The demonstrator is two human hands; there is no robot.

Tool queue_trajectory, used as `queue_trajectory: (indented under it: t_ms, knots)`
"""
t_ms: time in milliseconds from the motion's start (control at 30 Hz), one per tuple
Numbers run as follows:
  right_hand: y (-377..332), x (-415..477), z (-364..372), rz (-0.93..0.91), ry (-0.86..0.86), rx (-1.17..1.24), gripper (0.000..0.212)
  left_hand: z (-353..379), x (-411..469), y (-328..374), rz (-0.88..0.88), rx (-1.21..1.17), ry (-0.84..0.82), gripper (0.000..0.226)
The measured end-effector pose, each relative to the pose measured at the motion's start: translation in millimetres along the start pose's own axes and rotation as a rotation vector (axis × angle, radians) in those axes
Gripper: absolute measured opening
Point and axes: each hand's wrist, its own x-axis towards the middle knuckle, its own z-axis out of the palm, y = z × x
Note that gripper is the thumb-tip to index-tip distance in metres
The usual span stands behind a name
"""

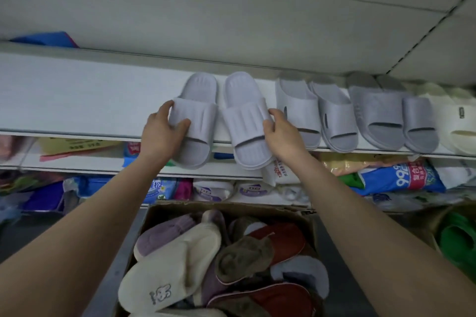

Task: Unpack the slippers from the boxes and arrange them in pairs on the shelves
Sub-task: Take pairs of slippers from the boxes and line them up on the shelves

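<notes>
The left lilac slipper [197, 121] is gripped by the left hand [161, 128]: the thumb is laid across the strap and the fingers are curled round its nine o'clock edge. The right lilac slipper [246, 121] is pinched by the right hand [282, 130] at the strap's three o'clock edge, thumb on top.

Both slippers are lying on the top shelf [77, 100], heels to twelve o'clock. The toes are pushed out past the front lip toward six. A narrow gap is left between the two.

At nine o'clock of the pair, a long stretch of bare shelf board is seen. At three o'clock it is tight: a row of grey slippers [334, 116] is packed close, the nearest just beside the right hand's fingers. A cream slipper [456, 121] is seen beyond them.

Both bare forearms are stretched up and forward, brought in from seven and five o'clock, with the wrists just under the shelf lip.

At six o'clock, below lower shelves of packaged goods [401, 177], a cardboard box [231, 207] is seen, heaped with plush slippers [180, 260].
</notes>
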Motion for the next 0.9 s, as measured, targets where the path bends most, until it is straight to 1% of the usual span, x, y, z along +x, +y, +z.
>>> queue_trajectory:
  t_ms: [67,100,133,200,267,300,367,567,733,800,900]
  knots:
    - [3,-1,0,-0.048,0.045,-0.094,0.040,2,-5,-3,0.147,0.060,0.026,0.068]
    - [4,-4,0,-0.092,0.057,-0.116,0.043,3,-8,-4,0.228,0.085,0.033,0.071]
    - [5,-8,0,-0.148,0.058,-0.133,0.050,4,-11,-4,0.305,0.117,0.029,0.075]
    - [5,-18,2,-0.254,0.023,-0.202,0.073,7,-13,-8,0.424,0.179,0.005,0.079]
    - [5,-24,8,-0.300,-0.036,-0.329,0.091,11,-12,-9,0.480,0.235,-0.017,0.078]
    - [5,-24,12,-0.309,-0.042,-0.371,0.094,13,-10,-9,0.481,0.249,-0.023,0.076]
    - [6,-18,18,-0.315,-0.002,-0.405,0.091,16,-5,-7,0.470,0.253,-0.024,0.074]
    - [-7,18,25,-0.250,0.023,-0.411,0.085,23,21,6,0.450,0.243,-0.019,0.074]
    - [-20,44,30,-0.279,0.068,-0.401,0.078,28,38,10,0.449,0.244,-0.013,0.074]
    - [-22,53,31,-0.281,0.066,-0.392,0.081,28,40,10,0.449,0.243,-0.008,0.074]
    - [-23,55,29,-0.281,0.007,-0.396,0.092,28,40,10,0.458,0.258,-0.007,0.073]
